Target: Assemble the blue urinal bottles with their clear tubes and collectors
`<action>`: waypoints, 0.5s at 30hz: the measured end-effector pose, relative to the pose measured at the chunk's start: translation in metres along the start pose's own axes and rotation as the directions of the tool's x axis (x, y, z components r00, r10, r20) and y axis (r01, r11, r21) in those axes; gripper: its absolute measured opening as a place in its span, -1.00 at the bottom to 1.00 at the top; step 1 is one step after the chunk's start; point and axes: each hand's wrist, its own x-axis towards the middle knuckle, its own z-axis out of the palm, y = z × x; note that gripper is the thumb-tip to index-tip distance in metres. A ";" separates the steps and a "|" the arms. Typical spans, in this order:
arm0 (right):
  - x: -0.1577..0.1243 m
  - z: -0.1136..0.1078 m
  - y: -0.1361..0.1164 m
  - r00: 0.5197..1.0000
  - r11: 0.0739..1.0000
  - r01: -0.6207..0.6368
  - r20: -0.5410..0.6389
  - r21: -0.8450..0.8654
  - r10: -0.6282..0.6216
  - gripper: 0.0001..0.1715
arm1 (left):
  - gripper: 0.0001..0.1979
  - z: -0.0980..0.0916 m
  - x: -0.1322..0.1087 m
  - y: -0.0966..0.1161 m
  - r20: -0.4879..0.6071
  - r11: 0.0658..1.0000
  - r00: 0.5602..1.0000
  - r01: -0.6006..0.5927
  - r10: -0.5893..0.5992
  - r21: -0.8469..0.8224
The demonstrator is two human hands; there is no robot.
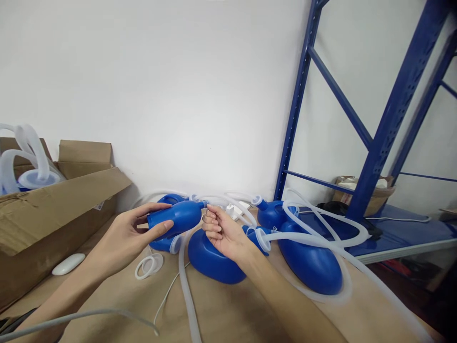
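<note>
A blue plastic bottle-shaped piece (184, 216) lies level in my left hand (137, 226), thumb along its near side and fingers over the top. Its narrow tip points right, toward my right hand (224, 231). That hand's fingers are curled closed right beside the tip; what they pinch, if anything, is too small to make out. Beneath the hands a blue plastic container (214, 262) rests on the brown table surface (124, 305). Left of it are clear-white rings (145, 267) and a blue part with a pale collar (164, 244).
More blue containers (310, 264) with translucent hoses (310, 238) spread over the right side. A cardboard box (67, 205) with hoses stands left, a white computer mouse (68, 264) beside it. A white power strip (237, 210) lies near the wall. Blue metal shelving (382, 114) rises at right.
</note>
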 end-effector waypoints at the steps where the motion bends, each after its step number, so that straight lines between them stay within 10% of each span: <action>1: 0.001 -0.001 0.001 1.000 1.000 0.014 -0.007 0.010 -0.013 -0.53 | -0.39 0.001 0.000 -0.001 0.003 1.000 1.000 -0.010 0.010 0.014; 11: -0.005 0.003 0.002 0.999 0.996 0.001 -0.035 0.087 0.002 -0.55 | -0.50 0.001 -0.012 -0.003 -0.056 0.870 0.916 -0.357 0.398 0.340; 15: -0.002 0.002 0.006 0.998 0.998 0.047 -0.032 0.031 -0.046 -0.53 | -0.47 0.000 -0.012 -0.002 -0.071 0.915 0.952 -0.263 0.297 0.307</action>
